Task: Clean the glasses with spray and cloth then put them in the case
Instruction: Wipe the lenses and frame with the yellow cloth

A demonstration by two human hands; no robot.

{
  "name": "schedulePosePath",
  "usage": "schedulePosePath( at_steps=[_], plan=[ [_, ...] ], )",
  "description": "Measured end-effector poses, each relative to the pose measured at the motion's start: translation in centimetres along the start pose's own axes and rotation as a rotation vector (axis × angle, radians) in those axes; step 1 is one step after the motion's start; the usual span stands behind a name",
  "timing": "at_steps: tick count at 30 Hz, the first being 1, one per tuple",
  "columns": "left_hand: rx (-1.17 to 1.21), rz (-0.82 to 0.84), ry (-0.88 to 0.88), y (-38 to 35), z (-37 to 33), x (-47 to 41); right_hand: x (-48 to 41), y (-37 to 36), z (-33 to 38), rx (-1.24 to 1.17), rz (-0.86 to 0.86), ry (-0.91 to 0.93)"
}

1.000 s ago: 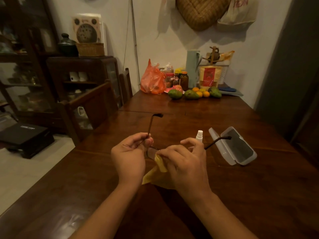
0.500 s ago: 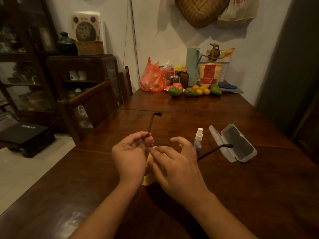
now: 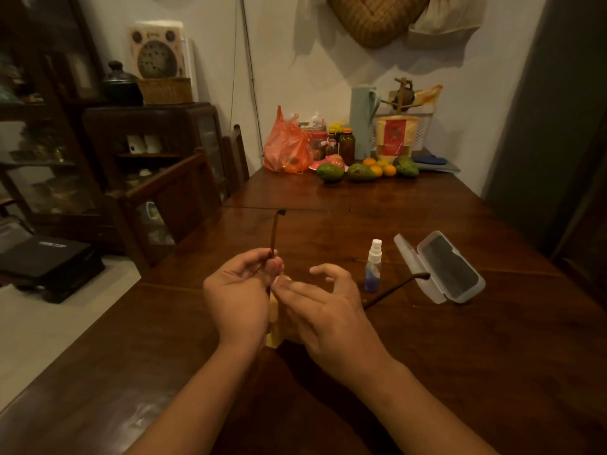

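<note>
My left hand [image 3: 238, 297] pinches the dark-framed glasses [image 3: 273, 234] near the left hinge, one temple arm pointing up and away. The other temple arm sticks out to the right past my right hand [image 3: 323, 310]. That hand presses the yellow cloth [image 3: 274, 326] against a lens with its fingertips; the lenses are hidden between my hands. A small spray bottle [image 3: 373, 267] with a white nozzle and blue liquid stands upright just right of my right hand. Further right, the grey glasses case [image 3: 441, 267] lies open on the table.
The dark wooden table [image 3: 460, 372] runs to the wall, where an orange plastic bag [image 3: 286, 146], jars, avocados [image 3: 330, 172], oranges and a pale jug [image 3: 361, 121] stand. Wooden chairs [image 3: 170, 198] and a cabinet are on the left.
My right hand has slid left along the glasses with the cloth, uncovering the spray bottle. The right temple arm has dropped lower. The cloth is now mostly hidden between my hands.
</note>
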State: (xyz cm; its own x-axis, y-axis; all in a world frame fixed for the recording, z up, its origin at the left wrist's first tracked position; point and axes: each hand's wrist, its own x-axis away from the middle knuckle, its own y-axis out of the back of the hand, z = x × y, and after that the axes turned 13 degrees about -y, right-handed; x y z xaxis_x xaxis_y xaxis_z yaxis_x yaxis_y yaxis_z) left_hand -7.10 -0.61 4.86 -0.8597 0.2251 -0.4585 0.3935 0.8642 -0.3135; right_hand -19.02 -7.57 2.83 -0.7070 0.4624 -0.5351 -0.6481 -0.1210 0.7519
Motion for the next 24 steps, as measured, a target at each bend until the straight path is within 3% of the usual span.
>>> schedulePosePath(
  at_steps=[8, 13, 21, 24],
  plan=[
    [0.010, 0.003, -0.021, -0.1, -0.1, 0.0, -0.1, 1.1, -0.8, 0.054, -0.075, -0.008],
    [0.005, 0.010, -0.036, -0.2, 0.0, 0.2, 0.2, 0.1, 0.3, 0.036, -0.036, 0.061],
    [-0.034, -0.069, -0.094, 0.8, -0.2, -1.3, 0.2, 1.4, -1.8, -0.095, -0.190, 0.164],
    [-0.068, -0.114, -0.099, 1.4, 0.1, -2.2, 0.1, 1.5, -1.9, -0.149, -0.253, 0.108]
  ],
)
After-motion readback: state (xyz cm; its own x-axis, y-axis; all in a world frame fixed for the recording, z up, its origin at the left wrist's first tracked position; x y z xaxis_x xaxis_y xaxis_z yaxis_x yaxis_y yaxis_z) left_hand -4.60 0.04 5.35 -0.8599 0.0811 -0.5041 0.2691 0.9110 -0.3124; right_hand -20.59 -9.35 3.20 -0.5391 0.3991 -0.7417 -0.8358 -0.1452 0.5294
